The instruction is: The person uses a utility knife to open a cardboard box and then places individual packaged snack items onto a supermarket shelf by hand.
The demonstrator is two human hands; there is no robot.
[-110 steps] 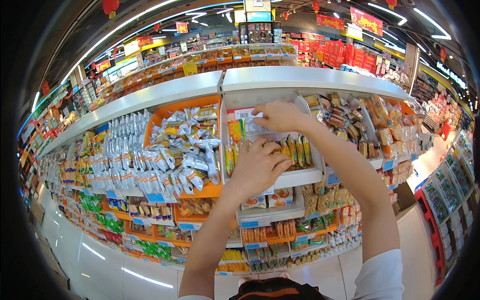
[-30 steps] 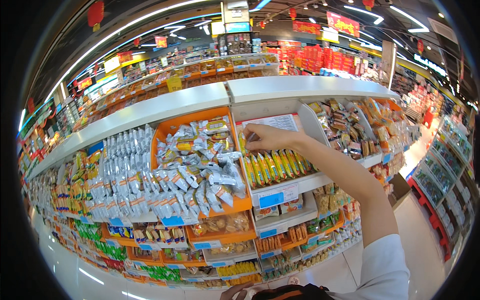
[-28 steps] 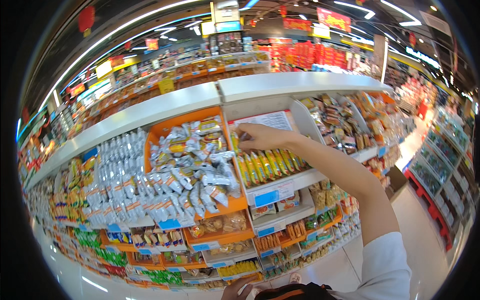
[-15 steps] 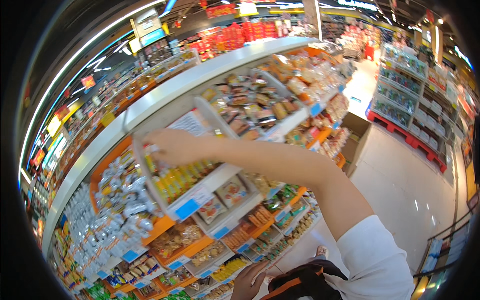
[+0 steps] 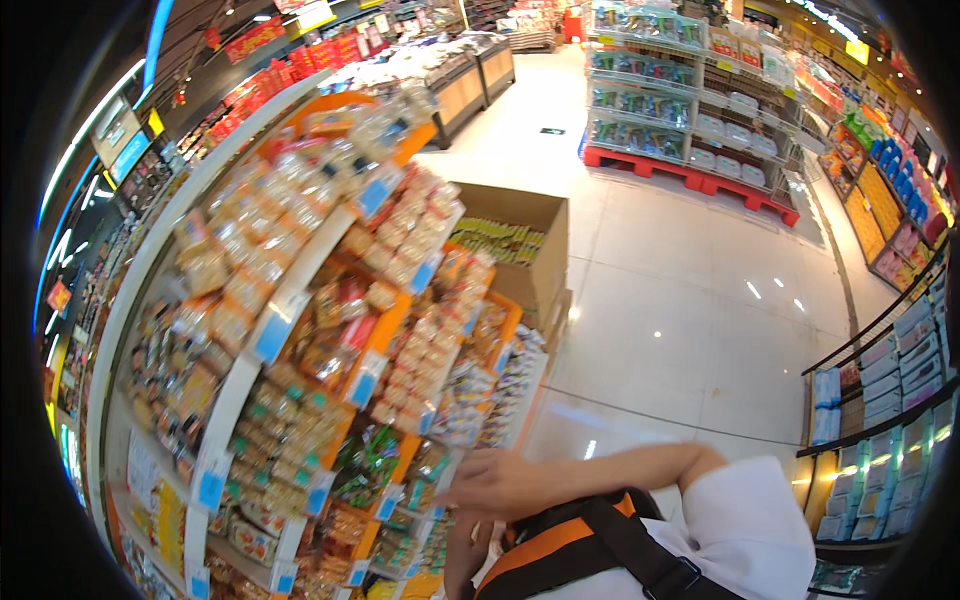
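Observation:
My right hand (image 5: pixel 488 483) is drawn in before my body, its blurred fingers pointing left in front of the stepped snack shelf. Directly below it is my left hand (image 5: pixel 466 552), partly covered, with its fingers hard to make out. Whether either hand holds anything cannot be seen. Closest to the hands, small packets in green wrappers (image 5: pixel 374 462) and clear-wrapped snacks (image 5: pixel 285 425) lie in tilted bins. Higher up are orange-and-clear wrapped packets (image 5: pixel 265 225). Yellow packets (image 5: pixel 168 525) fill a bin at the lower left.
An open cardboard box (image 5: pixel 548 245) with green-yellow packets stands at the shelf's far end. Pale tiled floor (image 5: pixel 660 350) stretches to the right. Wire racks (image 5: pixel 645 90) rest on a red pallet (image 5: pixel 690 178) farther off. A black-railed display (image 5: pixel 880 430) stands at the right edge.
My right hand has drawn back from the bin of yellow packets to beside my left hand. The view has turned right, bringing in the shelf's end, the cardboard box and more floor.

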